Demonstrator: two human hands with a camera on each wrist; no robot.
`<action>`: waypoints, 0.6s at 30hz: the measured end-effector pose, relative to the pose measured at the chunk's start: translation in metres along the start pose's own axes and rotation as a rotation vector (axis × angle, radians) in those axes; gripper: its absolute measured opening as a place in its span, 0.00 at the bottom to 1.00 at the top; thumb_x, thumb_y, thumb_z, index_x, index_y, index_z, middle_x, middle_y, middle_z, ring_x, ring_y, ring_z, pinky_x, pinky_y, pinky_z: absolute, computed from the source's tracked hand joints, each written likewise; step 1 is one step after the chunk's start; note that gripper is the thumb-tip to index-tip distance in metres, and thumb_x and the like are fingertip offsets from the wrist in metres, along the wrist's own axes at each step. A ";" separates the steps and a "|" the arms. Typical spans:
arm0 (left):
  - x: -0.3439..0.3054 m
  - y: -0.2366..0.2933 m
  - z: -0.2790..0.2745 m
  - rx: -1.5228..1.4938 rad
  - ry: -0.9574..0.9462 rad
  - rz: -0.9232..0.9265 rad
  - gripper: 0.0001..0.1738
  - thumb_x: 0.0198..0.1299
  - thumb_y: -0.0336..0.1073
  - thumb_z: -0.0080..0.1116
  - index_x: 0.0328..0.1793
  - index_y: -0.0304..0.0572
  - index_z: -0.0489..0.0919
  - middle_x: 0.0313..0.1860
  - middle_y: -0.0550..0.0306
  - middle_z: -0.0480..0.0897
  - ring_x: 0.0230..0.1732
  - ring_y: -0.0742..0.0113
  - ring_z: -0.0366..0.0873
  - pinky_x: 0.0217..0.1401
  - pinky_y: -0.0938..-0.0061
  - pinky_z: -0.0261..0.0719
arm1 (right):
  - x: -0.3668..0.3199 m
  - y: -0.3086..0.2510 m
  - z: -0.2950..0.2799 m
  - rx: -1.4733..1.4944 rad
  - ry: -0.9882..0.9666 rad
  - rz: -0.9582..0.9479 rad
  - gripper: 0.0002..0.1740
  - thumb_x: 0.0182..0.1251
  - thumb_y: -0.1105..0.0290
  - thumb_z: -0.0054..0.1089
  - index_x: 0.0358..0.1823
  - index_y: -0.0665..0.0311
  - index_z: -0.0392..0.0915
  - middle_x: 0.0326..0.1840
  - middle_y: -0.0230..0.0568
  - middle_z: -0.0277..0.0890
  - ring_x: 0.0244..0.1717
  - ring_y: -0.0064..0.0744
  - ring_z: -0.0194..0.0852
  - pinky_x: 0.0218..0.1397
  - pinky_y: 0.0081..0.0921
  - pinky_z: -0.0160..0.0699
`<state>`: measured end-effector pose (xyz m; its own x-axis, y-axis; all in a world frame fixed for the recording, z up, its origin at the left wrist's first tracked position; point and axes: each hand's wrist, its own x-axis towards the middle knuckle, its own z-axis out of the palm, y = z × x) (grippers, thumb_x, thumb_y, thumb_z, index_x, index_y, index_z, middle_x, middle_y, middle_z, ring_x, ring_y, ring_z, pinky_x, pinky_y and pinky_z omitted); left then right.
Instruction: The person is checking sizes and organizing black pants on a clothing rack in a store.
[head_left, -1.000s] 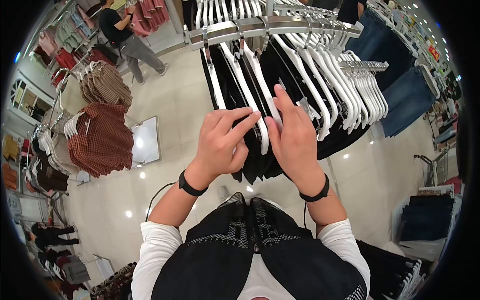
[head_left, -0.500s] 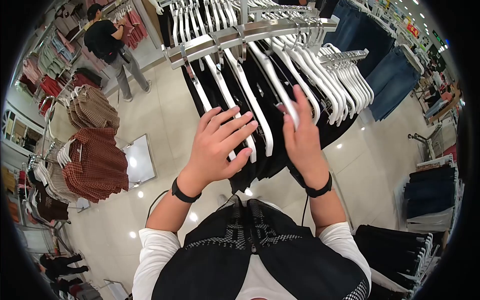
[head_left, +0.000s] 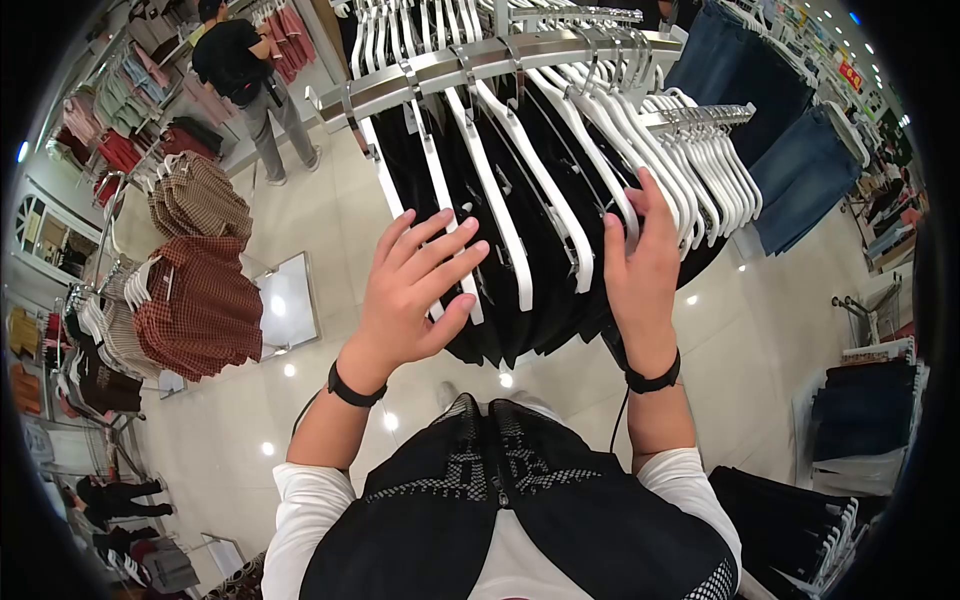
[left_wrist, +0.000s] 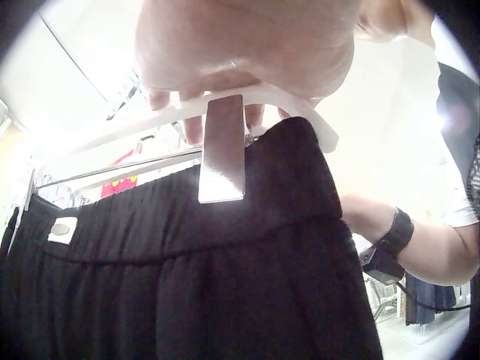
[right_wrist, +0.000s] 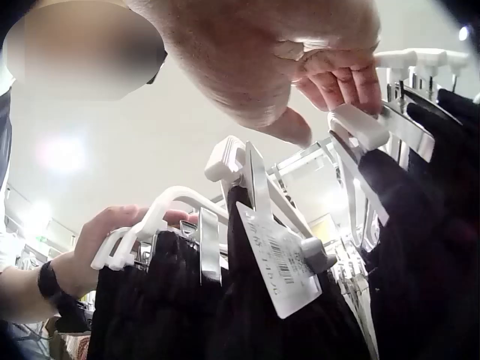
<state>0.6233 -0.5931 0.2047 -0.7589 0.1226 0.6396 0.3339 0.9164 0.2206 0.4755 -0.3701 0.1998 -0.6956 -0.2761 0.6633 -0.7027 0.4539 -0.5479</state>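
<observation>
White hangers (head_left: pixel 497 205) with black elastic-waisted garments hang from a metal rail (head_left: pixel 440 72). My left hand (head_left: pixel 405 300) has its fingers spread over the leftmost hangers. In the left wrist view its palm lies above a white hanger (left_wrist: pixel 262 94), whose metal clip (left_wrist: pixel 223 161) holds a black waistband (left_wrist: pixel 289 180). Farther right, my right hand (head_left: pixel 645 270) has its thumb and fairly straight fingers on either side of a hanger end (right_wrist: pixel 358 126). Below that hand a barcoded tag (right_wrist: pixel 279 262) hangs from a black garment (right_wrist: pixel 240 315).
More white hangers (head_left: pixel 700 150) crowd the rail's right side, with jeans (head_left: pixel 815 190) beyond. Checked shirts (head_left: pixel 195 305) hang on a rack at left. A person in black (head_left: pixel 235 65) stands at the far left. Folded dark trousers (head_left: pixel 865 410) lie at right.
My right hand has moved right, and a hanger between the hands has slid right, widening the gaps. My left hand has shifted left, its fingers spreading.
</observation>
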 end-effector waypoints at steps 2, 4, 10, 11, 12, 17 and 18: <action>0.000 0.003 0.002 0.015 0.009 -0.007 0.26 0.54 0.37 0.60 0.61 0.50 0.83 0.67 0.55 0.80 0.70 0.50 0.72 0.77 0.47 0.59 | 0.002 0.004 0.005 0.055 -0.036 -0.014 0.32 0.71 0.77 0.56 0.75 0.68 0.61 0.63 0.56 0.75 0.64 0.49 0.75 0.65 0.39 0.72; -0.002 0.006 0.005 0.032 0.023 -0.014 0.26 0.54 0.38 0.60 0.62 0.49 0.83 0.67 0.54 0.79 0.70 0.49 0.72 0.77 0.47 0.58 | 0.005 0.009 0.009 0.170 -0.071 0.020 0.29 0.73 0.80 0.50 0.75 0.69 0.61 0.66 0.60 0.73 0.66 0.50 0.75 0.64 0.37 0.75; -0.005 0.015 0.012 0.083 0.073 -0.070 0.26 0.56 0.39 0.58 0.63 0.47 0.82 0.69 0.51 0.78 0.73 0.46 0.68 0.78 0.48 0.56 | -0.003 0.006 0.020 0.349 -0.091 -0.017 0.26 0.72 0.83 0.48 0.71 0.66 0.63 0.58 0.59 0.78 0.46 0.53 0.85 0.48 0.39 0.82; -0.005 0.017 0.012 0.095 0.083 -0.078 0.26 0.56 0.39 0.58 0.63 0.47 0.82 0.69 0.50 0.78 0.73 0.46 0.68 0.78 0.48 0.55 | -0.004 0.004 0.018 0.302 -0.126 -0.045 0.26 0.72 0.83 0.50 0.71 0.65 0.63 0.56 0.59 0.78 0.44 0.55 0.84 0.46 0.40 0.81; -0.006 0.017 0.013 0.109 0.077 -0.083 0.26 0.57 0.39 0.57 0.64 0.46 0.82 0.69 0.49 0.77 0.74 0.46 0.67 0.78 0.48 0.55 | -0.004 0.005 0.020 0.315 -0.097 -0.118 0.28 0.72 0.82 0.51 0.72 0.65 0.62 0.54 0.58 0.79 0.41 0.57 0.81 0.44 0.42 0.78; -0.010 0.022 0.017 0.113 0.110 -0.112 0.26 0.61 0.41 0.54 0.65 0.44 0.81 0.70 0.48 0.76 0.74 0.45 0.67 0.78 0.48 0.55 | 0.004 0.013 -0.010 0.382 -0.040 -0.116 0.24 0.69 0.79 0.56 0.66 0.68 0.71 0.60 0.55 0.79 0.56 0.52 0.81 0.58 0.38 0.78; -0.011 0.023 0.018 0.110 0.125 -0.117 0.26 0.62 0.42 0.53 0.65 0.44 0.81 0.70 0.47 0.76 0.74 0.44 0.66 0.78 0.48 0.55 | 0.003 0.020 -0.017 0.294 0.077 -0.165 0.21 0.67 0.77 0.60 0.62 0.69 0.75 0.59 0.52 0.79 0.56 0.49 0.81 0.58 0.38 0.77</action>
<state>0.6296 -0.5663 0.1899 -0.7114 -0.0293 0.7022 0.1790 0.9586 0.2214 0.4614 -0.3477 0.1994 -0.5638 -0.2558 0.7853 -0.8254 0.1415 -0.5465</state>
